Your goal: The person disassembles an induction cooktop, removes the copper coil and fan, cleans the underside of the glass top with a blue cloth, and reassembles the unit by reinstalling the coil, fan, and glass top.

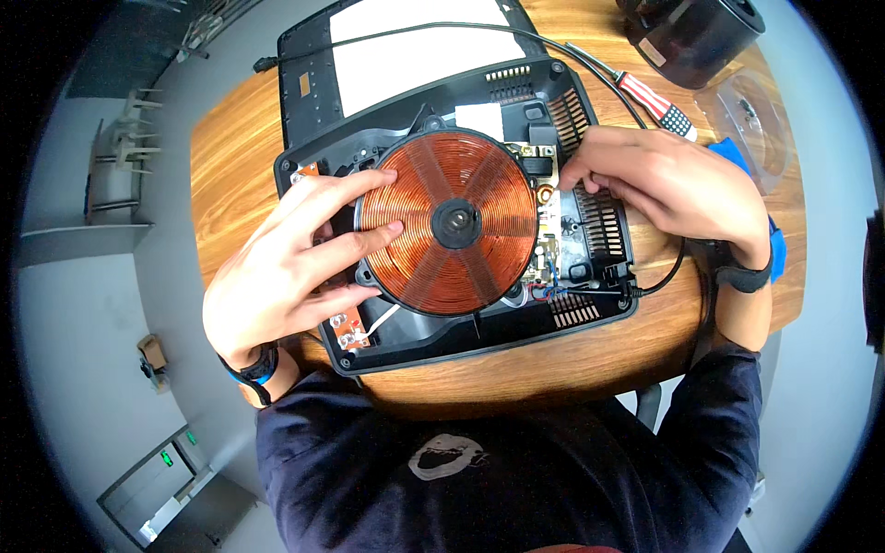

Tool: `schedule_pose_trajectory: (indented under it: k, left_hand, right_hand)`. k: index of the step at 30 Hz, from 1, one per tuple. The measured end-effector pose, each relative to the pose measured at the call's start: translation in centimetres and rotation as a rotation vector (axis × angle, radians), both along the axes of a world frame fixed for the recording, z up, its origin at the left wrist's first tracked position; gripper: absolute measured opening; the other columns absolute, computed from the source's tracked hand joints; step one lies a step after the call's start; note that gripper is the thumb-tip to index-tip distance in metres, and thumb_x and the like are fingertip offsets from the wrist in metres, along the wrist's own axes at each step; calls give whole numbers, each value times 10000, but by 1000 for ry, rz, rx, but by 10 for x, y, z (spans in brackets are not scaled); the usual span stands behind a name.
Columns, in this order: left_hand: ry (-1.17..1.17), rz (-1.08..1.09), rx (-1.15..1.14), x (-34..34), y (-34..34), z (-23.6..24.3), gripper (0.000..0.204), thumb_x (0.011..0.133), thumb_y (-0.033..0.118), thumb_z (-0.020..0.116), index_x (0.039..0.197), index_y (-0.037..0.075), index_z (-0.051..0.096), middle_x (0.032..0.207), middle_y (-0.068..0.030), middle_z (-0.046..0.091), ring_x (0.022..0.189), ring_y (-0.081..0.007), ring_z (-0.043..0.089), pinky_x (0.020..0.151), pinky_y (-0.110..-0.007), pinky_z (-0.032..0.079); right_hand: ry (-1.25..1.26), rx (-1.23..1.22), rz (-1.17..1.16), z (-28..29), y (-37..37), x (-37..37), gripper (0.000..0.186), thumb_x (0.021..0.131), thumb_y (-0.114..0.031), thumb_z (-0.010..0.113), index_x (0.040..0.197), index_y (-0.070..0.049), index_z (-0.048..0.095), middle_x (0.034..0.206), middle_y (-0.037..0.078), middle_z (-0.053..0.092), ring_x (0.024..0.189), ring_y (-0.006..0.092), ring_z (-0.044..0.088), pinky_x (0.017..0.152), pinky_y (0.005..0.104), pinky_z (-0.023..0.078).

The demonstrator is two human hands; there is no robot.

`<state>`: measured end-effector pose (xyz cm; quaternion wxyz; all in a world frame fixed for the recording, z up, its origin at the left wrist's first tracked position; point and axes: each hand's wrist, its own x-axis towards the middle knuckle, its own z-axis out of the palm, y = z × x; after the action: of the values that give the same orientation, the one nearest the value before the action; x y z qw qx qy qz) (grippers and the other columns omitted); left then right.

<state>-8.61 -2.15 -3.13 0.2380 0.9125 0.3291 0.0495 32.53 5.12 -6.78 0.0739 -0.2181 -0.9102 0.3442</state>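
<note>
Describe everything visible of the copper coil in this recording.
The coil is a flat, round disc of copper-coloured wire wound in close rings, crossed by dark radial spokes. At its centre is a black hub; black mounting tabs project from its dark rim. It lies face up over the open black housing, beside the circuit board. Fingers of the left hand rest on its left side, covering part of it. Its underside is hidden.
</note>
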Motion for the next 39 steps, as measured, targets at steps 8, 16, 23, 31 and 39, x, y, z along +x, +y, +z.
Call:
schedule_pose_trajectory:
  k: [8,16,23,31,39]
  left_hand:
    - [-58,-103,237,11,5,12,559,891,369,866,1300,-9,812,1464,-219,732,1317,-453,680,1116,-551,561]
    - [-59,-198,366,36,8,28,472,915,301,825,1273,-5,800,1465,-203,730,1384,-468,651,1150,-548,539]
    - [-296,-257,356,56,16,22,376,907,107,832,1268,2,817,1492,-183,711,1435,-418,635,1204,-526,495]
    - [-660,-217,352,72,20,-7,508,917,9,827,1399,62,676,1459,-97,696,1204,-351,722,1002,-445,594]
    - [-86,23,67,24,2,-11,762,954,100,830,1649,93,520,1708,-179,519,1535,-428,547,1241,-518,493]
  right_hand:
    - [-11,125,31,-14,0,-2,277,1106,-83,652,1373,-15,677,1267,184,722,1098,396,734,936,469,577]
    - [12,80,-59,-12,-14,-8,651,1004,-96,815,1602,-100,557,1400,152,704,1232,320,721,1081,446,584]
    - [189,49,-158,1,-21,-25,1363,706,-182,1059,1817,-177,268,1690,163,516,1456,327,607,1186,487,579]
    - [123,112,-278,14,-22,-25,1008,827,-105,995,1666,-83,437,1587,131,570,1405,272,651,1215,444,552]
    - [174,39,-232,19,-18,-19,766,789,32,967,1388,-85,505,1710,186,507,1448,253,604,1213,422,522]
